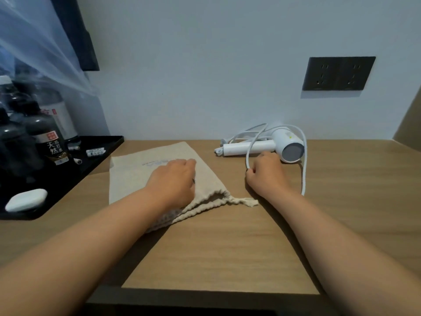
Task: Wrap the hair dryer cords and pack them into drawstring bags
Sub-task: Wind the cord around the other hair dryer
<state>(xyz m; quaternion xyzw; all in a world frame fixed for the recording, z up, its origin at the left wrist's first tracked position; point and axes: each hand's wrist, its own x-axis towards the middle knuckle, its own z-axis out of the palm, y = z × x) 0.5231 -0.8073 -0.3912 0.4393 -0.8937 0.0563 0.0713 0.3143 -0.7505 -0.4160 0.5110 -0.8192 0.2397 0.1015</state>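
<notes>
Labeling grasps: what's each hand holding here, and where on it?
Right hand grips the hair dryer's white cord mid-loop, away from the dryer body. Left hand rests curled on the drawstring bag; a grip there cannot be told.

The dark bottle (51,142) on the black tray (107,144) has a label with big white Chinese letters, 天然, and a small red square mark above them. The taller bottle (60,115) just behind the dark bottle has a red mark and small writing, too blurry to read. The cloth bag (136,174) to the right of the tray has faint blue writing that cannot be read.
</notes>
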